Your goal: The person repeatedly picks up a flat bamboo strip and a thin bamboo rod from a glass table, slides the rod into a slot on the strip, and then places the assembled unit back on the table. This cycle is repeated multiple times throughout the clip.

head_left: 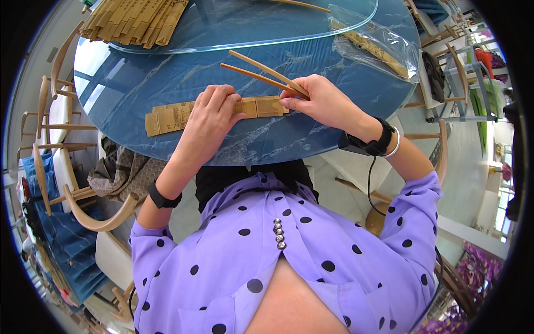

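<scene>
A long, narrow, flattened brown cardboard box (pixel 167 118) with dark print lies near the front edge of the blue marbled table. My left hand (pixel 214 114) is closed over its middle, fingers curled down onto the card. My right hand (pixel 328 103) grips two wooden chopsticks (pixel 261 75) that point up and to the left, spread apart at their far ends. The fingers of that hand are close to the right end of the box. Whether they touch it, I cannot tell.
A glass turntable (pixel 233 49) covers the table's far part. A stack of flattened brown boxes (pixel 136 21) lies at the far left. To the right is a clear plastic bag (pixel 384 47) with a brown strip in it. Wooden chairs (pixel 72 195) surround the blue table (pixel 194 72).
</scene>
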`<move>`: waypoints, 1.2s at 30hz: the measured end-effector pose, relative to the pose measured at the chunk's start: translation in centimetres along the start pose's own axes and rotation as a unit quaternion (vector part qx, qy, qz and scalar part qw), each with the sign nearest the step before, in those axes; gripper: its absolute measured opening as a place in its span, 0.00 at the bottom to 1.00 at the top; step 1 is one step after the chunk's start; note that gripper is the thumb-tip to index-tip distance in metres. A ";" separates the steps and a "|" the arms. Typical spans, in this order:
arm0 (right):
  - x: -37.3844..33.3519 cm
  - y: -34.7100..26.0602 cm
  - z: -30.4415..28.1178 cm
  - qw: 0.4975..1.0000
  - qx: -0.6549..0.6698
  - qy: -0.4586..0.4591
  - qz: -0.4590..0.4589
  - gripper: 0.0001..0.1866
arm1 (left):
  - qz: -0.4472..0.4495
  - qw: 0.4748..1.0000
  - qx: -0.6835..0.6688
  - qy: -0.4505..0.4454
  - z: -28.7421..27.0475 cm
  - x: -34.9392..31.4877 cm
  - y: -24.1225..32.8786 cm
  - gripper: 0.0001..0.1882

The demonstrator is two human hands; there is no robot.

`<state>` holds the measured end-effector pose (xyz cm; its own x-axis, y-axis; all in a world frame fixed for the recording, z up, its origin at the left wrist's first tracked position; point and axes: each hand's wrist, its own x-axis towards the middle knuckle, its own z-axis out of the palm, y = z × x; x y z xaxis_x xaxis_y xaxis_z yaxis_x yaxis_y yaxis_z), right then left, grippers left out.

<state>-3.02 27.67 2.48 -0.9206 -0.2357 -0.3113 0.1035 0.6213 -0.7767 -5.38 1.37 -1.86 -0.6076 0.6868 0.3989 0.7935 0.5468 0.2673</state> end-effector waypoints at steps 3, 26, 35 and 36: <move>0.1 -0.3 0.1 1.000 0.027 -0.010 0.002 0.11 | 0.004 1.000 0.000 0.009 0.0 0.0 0.3 0.26; -2.3 -2.2 -0.1 0.951 0.291 -0.091 -0.041 0.13 | 0.092 0.991 -0.089 0.029 -1.3 1.3 2.4 0.31; -2.3 -2.3 0.6 0.965 0.246 -0.080 -0.033 0.08 | 0.088 0.993 -0.080 0.017 -0.8 1.2 3.0 0.28; -2.2 -2.1 0.8 0.969 0.235 -0.069 -0.041 0.08 | 0.089 0.993 -0.069 0.024 -0.8 1.2 3.0 0.27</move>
<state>-0.91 26.31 4.39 -0.8776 -0.3870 -0.2829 0.2218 0.1954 -0.9553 -3.72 3.49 0.14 -0.4572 0.7413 0.4913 0.8876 0.3454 0.3049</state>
